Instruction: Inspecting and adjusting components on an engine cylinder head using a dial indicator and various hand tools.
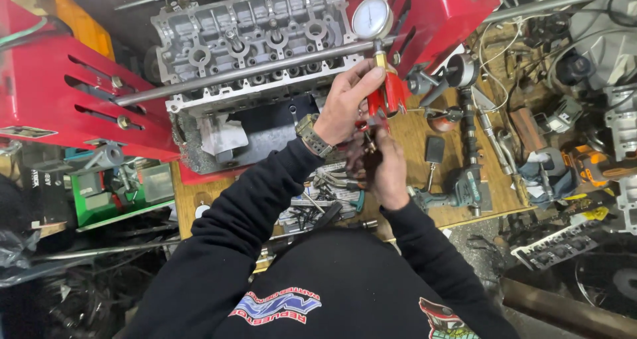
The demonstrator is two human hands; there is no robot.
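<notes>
Resting across the far part of the wooden tabletop point(424, 140) is the largest item, a grey metal cylinder head point(245, 40), with a long steel bar point(252, 70) lying across it; red metal stands point(46, 93) are flanking it left and right. It is looking heavy and rigid, and neither hand is bearing on it.

Standing just right of the cylinder head, near the middle of the tabletop's far side, is the item under the hands: a dial gauge point(372, 17) with a round white face, mounted on a brass stem above a red fluted body point(388, 96). The left hand point(345, 106) is reaching up from the near edge and is closing thumb and fingers around the red body just below the stem. The right hand point(385, 166) is sitting beneath it, curled around the dark lower end of the instrument; exactly what it is pinching is hidden by the fingers.

Judging from its build, the gauge is handling as light, stiff and top-heavy. The glass face and slim stem are looking fragile, and the metal surfaces are likely oily. The fluted red body is offering the safest purchase; the dial should be left untouched.

Lying loose near the tabletop's near edge are small hand tools point(318, 199), and a grey cordless driver point(458, 193) is sitting toward the right edge.
</notes>
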